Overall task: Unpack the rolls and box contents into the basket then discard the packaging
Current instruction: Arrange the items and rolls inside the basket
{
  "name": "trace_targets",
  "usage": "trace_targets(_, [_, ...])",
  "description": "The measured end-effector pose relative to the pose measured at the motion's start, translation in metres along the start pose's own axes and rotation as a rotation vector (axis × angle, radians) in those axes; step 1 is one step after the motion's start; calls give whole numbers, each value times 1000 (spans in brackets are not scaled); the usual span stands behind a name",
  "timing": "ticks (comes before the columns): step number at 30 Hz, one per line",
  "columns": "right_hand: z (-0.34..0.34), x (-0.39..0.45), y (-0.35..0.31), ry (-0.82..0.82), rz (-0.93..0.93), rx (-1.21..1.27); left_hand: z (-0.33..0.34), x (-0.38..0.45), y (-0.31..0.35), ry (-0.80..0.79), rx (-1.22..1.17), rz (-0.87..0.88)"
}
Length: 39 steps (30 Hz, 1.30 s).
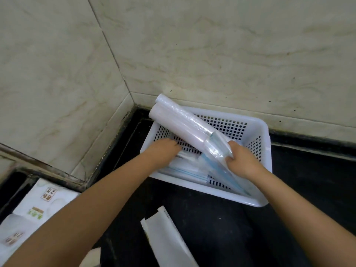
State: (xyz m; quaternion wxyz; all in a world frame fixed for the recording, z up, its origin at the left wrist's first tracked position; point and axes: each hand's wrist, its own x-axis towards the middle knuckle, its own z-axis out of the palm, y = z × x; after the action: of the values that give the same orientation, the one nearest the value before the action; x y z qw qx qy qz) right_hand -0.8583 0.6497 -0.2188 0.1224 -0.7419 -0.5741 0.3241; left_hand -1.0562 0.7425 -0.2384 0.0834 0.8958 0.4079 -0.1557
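A white perforated plastic basket [256, 130] sits on the black counter in the corner. My right hand [241, 160] grips the loose end of a clear plastic wrapper [216, 146] that holds two white rolls [179, 120], tilted up and to the left over the basket. My left hand [165, 151] reaches down into the basket, fingers on flat clear bags with blue strips [185, 171] lying on its floor. Whether it grips one is hidden.
A flattened white box [165, 237] lies on the counter in front of the basket. White packs with green print [38, 207] sit at the lower left. Tiled walls close in behind and to the left.
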Motion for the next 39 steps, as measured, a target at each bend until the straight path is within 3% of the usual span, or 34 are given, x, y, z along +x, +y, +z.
trace_targets(3, [-3, 0, -2, -29, -1, -6, 8, -10, -3, -302, -28, 42])
trace_targets(5, [-4, 0, -3, -40, -9, -10, 6, -3, 4, -511, -175, 8])
trace_targets(7, [-4, -2, -2, -38, -11, -38, 0, 6, 15, -478, -317, -9])
trace_targets(10, [-2, -3, -2, -34, -27, -81, -2, 10, 23, -356, -250, 2])
trace_targets(18, [-5, -10, -2, -62, -87, -74, -1, 0, 32, -430, -80, 61])
trace_targets(24, [-8, 0, -32, -11, -219, -60, -33, -43, 20, -312, -1, 147])
trace_targets(27, [14, 10, -55, -186, -297, -122, -48, -71, 1, -288, 99, 117])
trace_targets(30, [51, 20, -66, -435, -302, -224, -47, -83, -7, -331, 40, 39])
trace_targets(33, [70, 23, -64, -427, -305, -232, -39, -82, -11, -210, 23, 7])
trace_targets(36, [67, 24, -58, -386, -303, -399, -34, -77, -13, -95, -38, -67])
trace_targets(39, [61, 21, -47, -508, -330, -379, -34, -72, -10, -43, -165, -147])
